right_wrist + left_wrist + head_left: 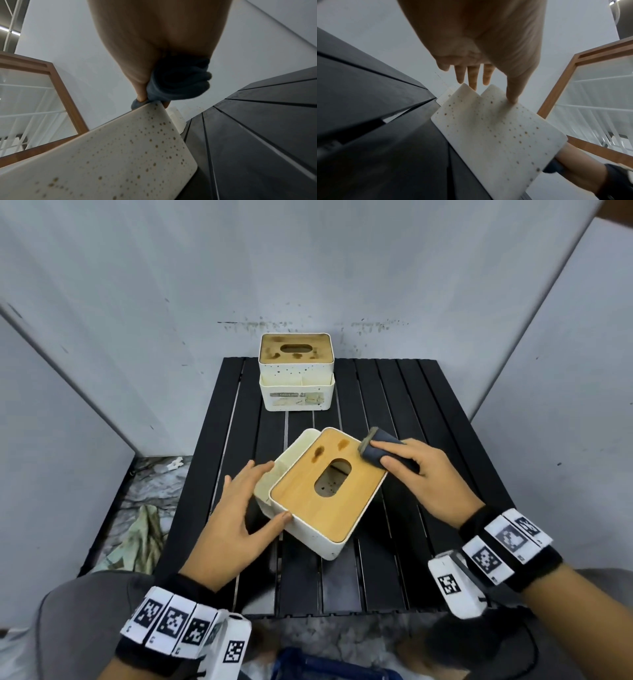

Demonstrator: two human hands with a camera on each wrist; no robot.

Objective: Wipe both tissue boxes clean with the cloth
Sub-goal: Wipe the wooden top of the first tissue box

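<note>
A black table (428, 405) made of long flat slats fills the middle of the head view. Grey-white walls (137, 285) stand behind it and at both sides, with dirty marks low on the back wall. At the lower left, a crumpled greenish rag (144, 539) lies on a marbled floor.

In the middle of the picture sits a white speckled tissue box with a wooden lid (325, 494), turned at a slant. Two brown stains show on the lid near its far edge. The left hand (236, 518) has its fingers straight, and its thumb touches the box's near left corner. The right hand (424, 474) grasps a folded dark blue cloth (380, 450) and presses it on the lid's far right corner.

A second white tissue box with a stained wooden lid (296, 371) stands at the table's far edge, in the upper middle.
</note>
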